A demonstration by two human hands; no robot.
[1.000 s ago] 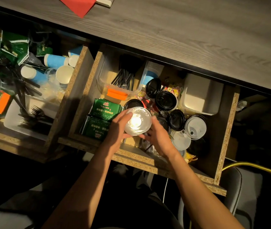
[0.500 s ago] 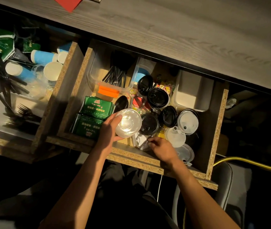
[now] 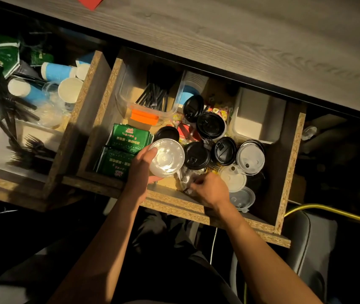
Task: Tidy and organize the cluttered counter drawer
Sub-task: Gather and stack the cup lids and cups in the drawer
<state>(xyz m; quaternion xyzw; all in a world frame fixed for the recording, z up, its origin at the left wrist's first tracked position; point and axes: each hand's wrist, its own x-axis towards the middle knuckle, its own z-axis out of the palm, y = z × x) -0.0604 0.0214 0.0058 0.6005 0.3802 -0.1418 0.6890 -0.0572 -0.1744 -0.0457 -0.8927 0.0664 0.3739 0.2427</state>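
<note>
The open wooden drawer (image 3: 216, 216) holds several black cup lids (image 3: 210, 125), white lids (image 3: 250, 159), green packets (image 3: 128, 137) and a clear tub of black straws (image 3: 152, 95). My left hand (image 3: 140, 167) grips a stack of clear plastic lids (image 3: 167, 157) above the drawer's front. My right hand (image 3: 210, 189) reaches down at the front edge, its fingers curled into clear wrapped items (image 3: 185, 178); what it pinches is hidden.
A second drawer on the left (image 3: 69, 128) holds blue paper cups (image 3: 57, 72), black forks (image 3: 32, 148) and green packets. A white container (image 3: 258, 115) sits at the back right. Grey countertop (image 3: 240, 36) runs above. A yellow cable (image 3: 328, 212) passes on the right.
My right hand left the clear lids and dropped to the drawer's front, reaching into the wrapped items. My left hand keeps holding the lid stack.
</note>
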